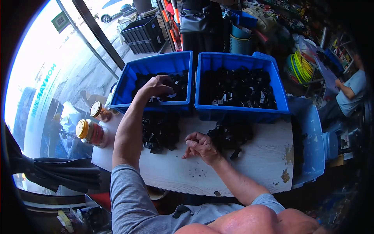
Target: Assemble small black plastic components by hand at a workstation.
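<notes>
My left hand [157, 86] reaches into the left blue bin [152, 62], its fingers bent and spread over the small black plastic parts [180, 82] inside. A dark gap shows between its fingers, and I see nothing held there. Over the middle of the table my right hand [202, 148] is closed with curled fingers; whatever they hold, if anything, is hidden. Just beyond that hand lies a loose pile of black parts [233, 136]. Another black pile [160, 132] sits in front of the left bin, beside my left forearm.
The right blue bin [241, 113] holds many similar black parts. Jars with lids [93, 132] stand at the table's left edge. A translucent blue tub [311, 144] is beyond the worn right edge of the table [261, 167]. Another person [350, 93] is at the far right.
</notes>
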Available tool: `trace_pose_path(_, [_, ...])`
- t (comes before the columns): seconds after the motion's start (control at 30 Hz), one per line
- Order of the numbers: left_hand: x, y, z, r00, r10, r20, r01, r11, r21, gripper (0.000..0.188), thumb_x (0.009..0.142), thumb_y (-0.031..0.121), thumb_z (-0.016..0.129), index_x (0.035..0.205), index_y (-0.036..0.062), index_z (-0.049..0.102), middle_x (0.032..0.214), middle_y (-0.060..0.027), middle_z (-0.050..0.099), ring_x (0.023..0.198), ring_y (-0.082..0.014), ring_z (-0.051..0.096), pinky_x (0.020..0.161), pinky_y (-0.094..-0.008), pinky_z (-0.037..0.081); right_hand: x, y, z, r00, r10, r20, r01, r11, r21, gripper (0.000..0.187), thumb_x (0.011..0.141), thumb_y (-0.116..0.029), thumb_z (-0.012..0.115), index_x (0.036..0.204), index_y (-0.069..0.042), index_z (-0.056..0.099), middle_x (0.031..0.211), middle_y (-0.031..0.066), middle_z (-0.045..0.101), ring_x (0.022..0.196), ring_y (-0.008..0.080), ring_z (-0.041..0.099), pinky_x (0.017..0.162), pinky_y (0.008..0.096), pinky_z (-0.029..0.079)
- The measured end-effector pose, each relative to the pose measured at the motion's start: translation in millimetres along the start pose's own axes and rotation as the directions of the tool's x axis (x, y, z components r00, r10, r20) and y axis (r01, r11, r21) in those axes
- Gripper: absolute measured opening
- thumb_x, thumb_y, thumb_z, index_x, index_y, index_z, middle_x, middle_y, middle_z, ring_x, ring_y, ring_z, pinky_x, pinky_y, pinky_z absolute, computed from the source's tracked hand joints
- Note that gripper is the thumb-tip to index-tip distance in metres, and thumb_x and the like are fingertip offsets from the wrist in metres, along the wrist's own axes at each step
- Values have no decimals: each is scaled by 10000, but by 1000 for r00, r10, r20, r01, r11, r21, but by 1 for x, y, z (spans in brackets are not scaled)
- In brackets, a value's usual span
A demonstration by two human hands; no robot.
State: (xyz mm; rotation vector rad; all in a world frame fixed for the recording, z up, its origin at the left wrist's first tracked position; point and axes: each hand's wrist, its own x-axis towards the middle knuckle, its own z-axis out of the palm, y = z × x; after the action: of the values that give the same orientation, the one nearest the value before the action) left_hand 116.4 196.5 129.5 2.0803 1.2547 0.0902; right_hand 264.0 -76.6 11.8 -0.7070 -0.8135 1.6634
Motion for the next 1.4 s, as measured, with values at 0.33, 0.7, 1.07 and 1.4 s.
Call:
trace_pose_path(0.33, [-11, 1, -23, 995, -27, -97, -11, 930, -368, 463, 798, 258, 778, 1205, 106, 618, 999, -57, 671, 880, -166, 686, 685, -306, 560, 5, -9, -5, 997, 45, -63, -44, 999, 13, 109, 980, -124, 585, 1050, -43, 608, 667, 13, 554, 701, 158, 679, 778, 464, 625])
trace_pose_path(0.7, [-92, -28, -2, 742, 12, -670, -443, 760, -477, 498, 778, 229, 838, 1189, 40, 628, 1000, -69, 673, 904, -151, 665, 793, -301, 556, 1, -13, 9, 996, 34, -79, -40, 996, -74, 130, 946, -146, 616, 1044, -63, 632, 607, 4, 521, 670, 155, 664, 772, 485, 621])
trace_pose_path(1.07, [-136, -61, 88, 205, 33, -978, -492, 868, -74, 440, 791, 125, 793, 1165, 21, 584, 983, -44, 605, 865, -125, 600, 800, -273, 506, 3, -10, 6, 998, 18, -57, -23, 997, -78, 154, 955, -185, 632, 1051, -65, 634, 600, -8, 521, 676, 145, 668, 768, 482, 624])
trace_pose_path(1.4, [-134, -69, 113, 397, 211, -893, -47, 977, 209, 482, 763, 298, 787, 1171, 93, 629, 1195, -175, 599, 1110, -375, 569, 970, -486, 447, 5, -7, 6, 999, -1, -45, 0, 999, -33, 201, 926, -244, 668, 1020, -68, 661, 613, -14, 553, 674, 115, 688, 734, 404, 635])
